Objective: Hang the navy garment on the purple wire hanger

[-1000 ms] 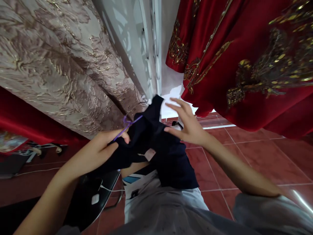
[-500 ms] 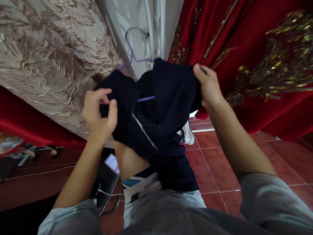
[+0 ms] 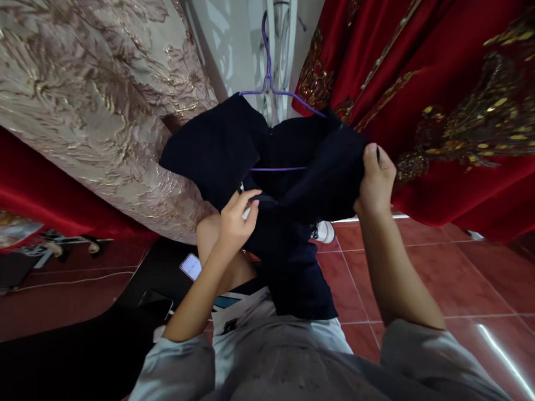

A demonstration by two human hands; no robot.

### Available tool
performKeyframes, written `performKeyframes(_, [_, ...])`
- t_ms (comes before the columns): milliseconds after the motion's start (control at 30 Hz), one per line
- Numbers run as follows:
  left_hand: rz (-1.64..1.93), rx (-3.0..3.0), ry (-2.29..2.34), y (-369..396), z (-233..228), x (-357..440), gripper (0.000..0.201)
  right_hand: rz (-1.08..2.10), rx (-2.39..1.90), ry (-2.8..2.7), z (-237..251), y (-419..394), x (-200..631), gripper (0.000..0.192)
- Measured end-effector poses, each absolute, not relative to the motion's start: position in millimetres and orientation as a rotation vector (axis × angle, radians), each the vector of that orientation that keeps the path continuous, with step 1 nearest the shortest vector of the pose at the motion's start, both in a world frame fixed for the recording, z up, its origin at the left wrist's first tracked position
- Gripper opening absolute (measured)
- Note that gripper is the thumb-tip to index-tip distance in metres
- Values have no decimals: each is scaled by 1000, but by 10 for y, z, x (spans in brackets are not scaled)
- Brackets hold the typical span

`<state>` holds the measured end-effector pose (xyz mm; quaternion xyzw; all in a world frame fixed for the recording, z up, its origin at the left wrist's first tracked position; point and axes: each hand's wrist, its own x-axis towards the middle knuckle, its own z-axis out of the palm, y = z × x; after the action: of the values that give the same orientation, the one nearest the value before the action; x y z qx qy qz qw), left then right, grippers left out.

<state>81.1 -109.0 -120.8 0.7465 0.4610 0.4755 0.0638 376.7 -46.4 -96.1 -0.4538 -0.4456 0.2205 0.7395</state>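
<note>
A dark navy collared top [image 3: 288, 262] hangs on a purple hanger [image 3: 268, 83] and drapes down over my lap. The hanger's hook points up, and its lower bar shows through the open neck. With thumb and fingertips, my left hand [image 3: 236, 223] pinches the front edge of the top just below the collar. At the right shoulder, my right hand [image 3: 374, 181] is closed around the fabric and pulls it out sideways. Folds of cloth hide part of the right fingers.
To the left hangs a beige embossed fabric [image 3: 104, 111]. Red cloth with gold sequins [image 3: 460, 122] hangs on the right. A white metal frame [image 3: 280, 33] rises behind the hanger. Phones, one a lit phone [image 3: 191, 267], lie on a black surface [image 3: 83, 351]. The floor has red tiles [image 3: 451, 278].
My left hand has moved right and down from the left shoulder and now pinches the front edge. My right hand has shifted right and slightly down, and the hanger has swung right, more upright.
</note>
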Motion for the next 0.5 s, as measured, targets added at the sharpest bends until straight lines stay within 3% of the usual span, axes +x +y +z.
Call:
performKeyframes(133, [1708, 1846, 1293, -1265, -1418, 1013, 18, 10, -1095, -818, -1202, -658, 3464, 24])
performKeyframes(200, [1762, 1696, 1277, -1316, -1478, 1114, 14, -33, -1129, -713, -1413, -919, 3164, 22])
performKeyframes(367, [1712, 1491, 1192, -1448, -1448, 1287, 19, 828, -1066, -969, -1804, -1395, 2568, 26])
performKeyframes(500, [1644, 1474, 1155, -1570, -1309, 1367, 19, 884, -1064, -1034, -1566, -1206, 2574, 33])
